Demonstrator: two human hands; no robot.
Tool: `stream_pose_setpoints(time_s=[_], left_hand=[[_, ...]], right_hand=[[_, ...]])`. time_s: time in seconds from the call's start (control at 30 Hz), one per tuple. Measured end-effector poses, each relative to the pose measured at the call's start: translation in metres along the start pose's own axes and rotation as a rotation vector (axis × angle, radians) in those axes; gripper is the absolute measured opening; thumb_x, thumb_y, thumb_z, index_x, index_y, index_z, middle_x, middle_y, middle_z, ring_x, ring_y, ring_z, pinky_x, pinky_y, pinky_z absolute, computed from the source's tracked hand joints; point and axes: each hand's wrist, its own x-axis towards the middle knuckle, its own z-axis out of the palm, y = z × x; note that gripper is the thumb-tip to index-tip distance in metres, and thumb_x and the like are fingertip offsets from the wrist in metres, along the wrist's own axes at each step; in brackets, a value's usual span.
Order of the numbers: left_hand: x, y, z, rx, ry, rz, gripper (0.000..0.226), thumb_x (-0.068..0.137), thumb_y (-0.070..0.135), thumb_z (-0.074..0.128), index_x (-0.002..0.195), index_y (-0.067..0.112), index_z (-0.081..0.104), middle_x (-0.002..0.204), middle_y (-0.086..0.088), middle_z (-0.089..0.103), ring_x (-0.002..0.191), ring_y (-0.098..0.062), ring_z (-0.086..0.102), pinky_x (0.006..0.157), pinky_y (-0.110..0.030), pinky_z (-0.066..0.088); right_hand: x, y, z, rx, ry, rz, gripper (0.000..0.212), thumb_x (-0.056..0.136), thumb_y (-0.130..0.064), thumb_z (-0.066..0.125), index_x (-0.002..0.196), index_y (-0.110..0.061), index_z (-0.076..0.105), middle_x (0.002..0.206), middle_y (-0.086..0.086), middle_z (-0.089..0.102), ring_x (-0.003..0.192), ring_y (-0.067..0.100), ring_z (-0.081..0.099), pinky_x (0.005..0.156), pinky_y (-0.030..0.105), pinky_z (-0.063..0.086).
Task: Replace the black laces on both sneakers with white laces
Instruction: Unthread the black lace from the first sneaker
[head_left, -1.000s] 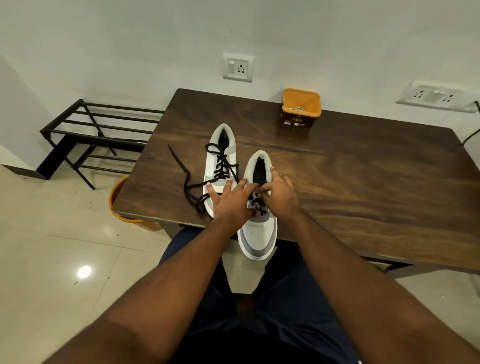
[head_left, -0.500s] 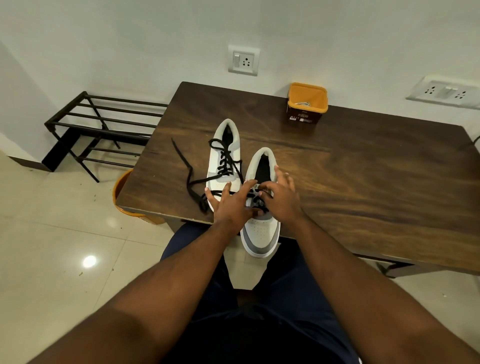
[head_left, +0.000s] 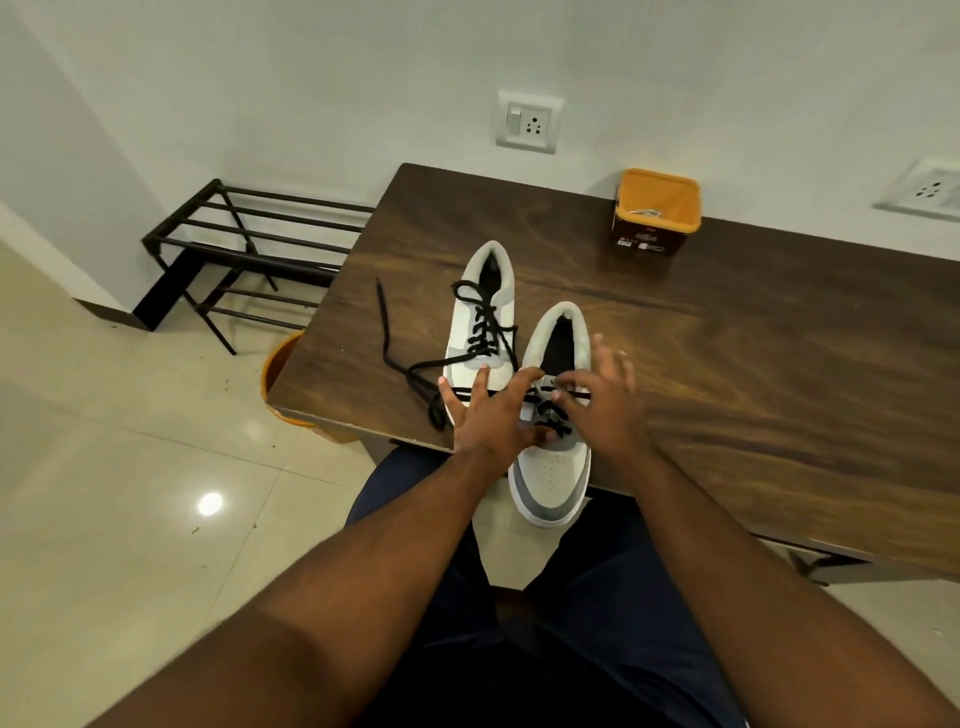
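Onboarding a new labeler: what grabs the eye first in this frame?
Two white-grey sneakers on the dark table, the near one's toe overhanging the edge. Both hands work its black lace; the far sneaker's lace trails loose. An orange tub sits by the wall.

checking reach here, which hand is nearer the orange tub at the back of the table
The right. The right hand is at the near sneaker, below and slightly left of the orange tub. The left hand lies further left, across both sneakers, so farther away.
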Motion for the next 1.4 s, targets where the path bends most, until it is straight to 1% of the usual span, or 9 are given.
stream_pose_setpoints(time_s=[0.13,0.33,0.67,0.8,0.97,1.03,1.17,1.27,1.4], left_hand=[[0.002,-0.002,0.001,0.008,0.004,-0.003,0.072,0.079,0.063,0.064,0.138,0.052,0.023,0.131,0.006,0.059,0.150,-0.024,0.003,0.106,-0.065,-0.022],[0.003,-0.005,0.000,0.011,0.003,0.023,0.070,0.079,0.064,0.062,0.137,0.051,0.024,0.123,0.003,0.064,0.150,-0.024,0.002,0.106,-0.064,-0.022],[0.000,0.000,-0.001,0.044,0.004,0.013,0.071,0.081,0.063,0.063,0.138,0.050,0.022,0.135,0.006,0.057,0.150,-0.023,0.005,0.106,-0.064,-0.022],[0.000,-0.001,-0.005,0.034,-0.013,0.028,0.071,0.081,0.062,0.063,0.139,0.050,0.024,0.130,0.004,0.060,0.150,-0.024,0.005,0.106,-0.064,-0.021],[0.000,-0.002,-0.004,0.019,-0.014,0.032,0.069,0.081,0.061,0.065,0.136,0.051,0.024,0.134,0.002,0.057,0.150,-0.024,0.005,0.106,-0.064,-0.021],[0.000,-0.002,-0.003,0.023,-0.013,0.034,0.070,0.081,0.061,0.064,0.136,0.051,0.024,0.136,0.002,0.056,0.150,-0.024,0.005,0.106,-0.065,-0.021],[-0.001,-0.001,-0.004,0.019,-0.015,0.034,0.069,0.081,0.060,0.064,0.136,0.051,0.023,0.137,0.002,0.055,0.150,-0.024,0.005,0.105,-0.064,-0.022],[0.000,0.000,-0.003,0.043,-0.008,0.024,0.071,0.081,0.062,0.063,0.139,0.049,0.023,0.137,0.003,0.056,0.150,-0.024,0.005,0.105,-0.065,-0.021],[0.000,0.000,-0.004,0.064,-0.021,0.023,0.072,0.082,0.063,0.061,0.140,0.048,0.022,0.136,0.004,0.057,0.150,-0.024,0.005,0.105,-0.065,-0.021]], right_hand=[[0.009,-0.005,0.004,0.024,-0.012,0.034,0.012,0.090,-0.032,0.063,0.092,-0.023,0.071,0.160,-0.005,0.020,0.147,0.026,0.010,0.113,0.051,0.016],[-0.018,0.056,-0.027,0.561,0.665,0.502,0.015,0.089,-0.022,0.060,0.093,-0.009,0.066,0.133,0.023,0.049,0.125,0.035,0.046,0.109,0.045,0.035],[0.001,-0.011,0.000,-0.153,0.005,-0.011,0.015,0.092,-0.029,0.059,0.102,-0.027,0.070,0.160,-0.003,0.017,0.147,0.030,0.006,0.114,0.052,0.014],[-0.006,0.011,-0.009,0.258,0.416,0.098,0.011,0.090,-0.014,0.058,0.087,-0.012,0.069,0.151,0.003,0.037,0.134,0.018,0.033,0.106,0.037,0.028],[0.005,0.071,-0.062,0.983,1.040,0.790,0.013,0.087,-0.020,0.050,0.090,-0.017,0.063,0.126,0.016,0.055,0.093,0.022,0.054,0.087,0.035,0.049],[0.006,0.067,-0.069,0.869,0.927,0.844,0.011,0.089,-0.020,0.053,0.098,-0.021,0.059,0.135,0.011,0.047,0.103,0.024,0.054,0.095,0.037,0.047],[-0.001,0.025,-0.047,0.202,0.560,0.301,0.037,0.091,-0.027,0.060,0.127,-0.023,0.058,0.156,0.005,0.028,0.142,0.029,0.027,0.113,0.048,0.026],[-0.001,-0.005,-0.016,-0.104,0.078,-0.038,0.029,0.093,-0.034,0.057,0.121,-0.033,0.063,0.161,-0.001,0.015,0.148,0.030,0.005,0.113,0.055,0.014],[0.000,-0.014,-0.004,-0.133,-0.052,0.022,0.013,0.093,-0.029,0.058,0.096,-0.027,0.071,0.159,-0.005,0.019,0.145,0.027,0.013,0.105,0.056,0.024]])
